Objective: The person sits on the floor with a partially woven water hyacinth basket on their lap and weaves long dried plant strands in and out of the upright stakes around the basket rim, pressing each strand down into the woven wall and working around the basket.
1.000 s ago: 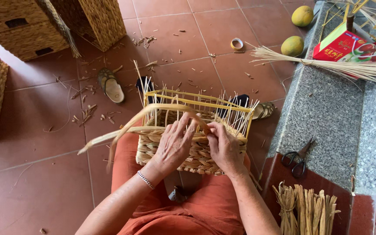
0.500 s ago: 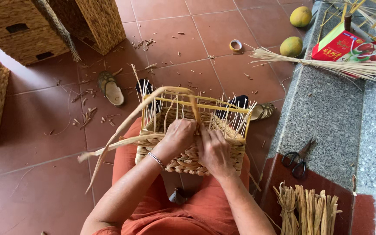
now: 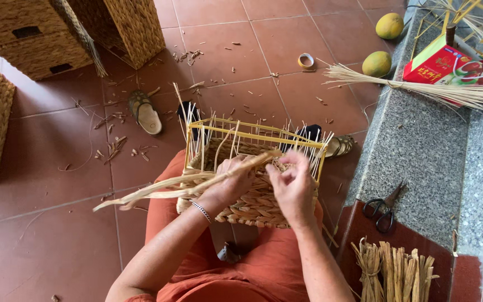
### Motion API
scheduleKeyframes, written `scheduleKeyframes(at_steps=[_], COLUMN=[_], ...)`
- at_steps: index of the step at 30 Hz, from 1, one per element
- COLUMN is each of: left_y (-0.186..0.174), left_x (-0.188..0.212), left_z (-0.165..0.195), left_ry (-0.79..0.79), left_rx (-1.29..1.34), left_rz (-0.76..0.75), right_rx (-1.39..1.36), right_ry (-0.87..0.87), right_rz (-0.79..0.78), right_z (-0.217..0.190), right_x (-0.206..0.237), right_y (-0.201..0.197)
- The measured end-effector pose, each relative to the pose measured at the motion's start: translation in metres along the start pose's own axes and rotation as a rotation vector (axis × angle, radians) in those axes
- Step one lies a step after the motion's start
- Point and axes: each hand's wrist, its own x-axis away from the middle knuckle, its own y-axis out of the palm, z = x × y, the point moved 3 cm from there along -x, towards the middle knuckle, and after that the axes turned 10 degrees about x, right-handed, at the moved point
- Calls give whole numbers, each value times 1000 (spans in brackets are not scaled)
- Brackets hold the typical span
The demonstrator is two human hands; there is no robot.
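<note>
Right, I'm looking down at a half-woven basket (image 3: 252,184) resting on my lap, its yellow wire frame (image 3: 252,134) sticking up above the finished weave along the far rim. My left hand (image 3: 227,182) is closed around a bundle of flat straw strands (image 3: 163,190), and that is the relation to watch: the strands run long and almost level, trailing out past the basket's left edge over the red tiled floor (image 3: 57,223), while their working end rises toward the middle of the near rim. My right hand (image 3: 292,182) sits just beside that end, fingers pinched at the tip where it meets the weave, though I cannot tell exactly how much it grips. So the right hand is nearer the weaving point and the left hand holds the length behind it. The strands look pale, dry and ribbon-like, a few splaying apart at the loose end. The woven part is tight, braided and tan. On the grey stone step (image 3: 420,162) to my right lie black scissors (image 3: 384,207) and a bundle of cut straw (image 3: 392,271), well apart from both hands.
</note>
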Motion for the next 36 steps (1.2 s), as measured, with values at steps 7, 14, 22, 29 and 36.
scheduleKeyframes(at_steps=[7, 14, 22, 29, 36], left_y=[-13, -30, -29, -49, -45], left_x=[6, 16, 46, 42, 36], left_z=[8, 10, 12, 23, 29], left_ry=[-61, 56, -106, -258, -25], left_rx=[93, 332, 602, 506, 174], left_rz=[-100, 188, 213, 27, 112], right_rx=[167, 202, -93, 195, -820], right_ry=[-197, -422, -9, -263, 401], right_rz=[41, -2, -23, 138, 174], right_z=[8, 8, 22, 21, 50], right_x=[-6, 19, 12, 14, 16], right_y=[6, 11, 14, 32, 1])
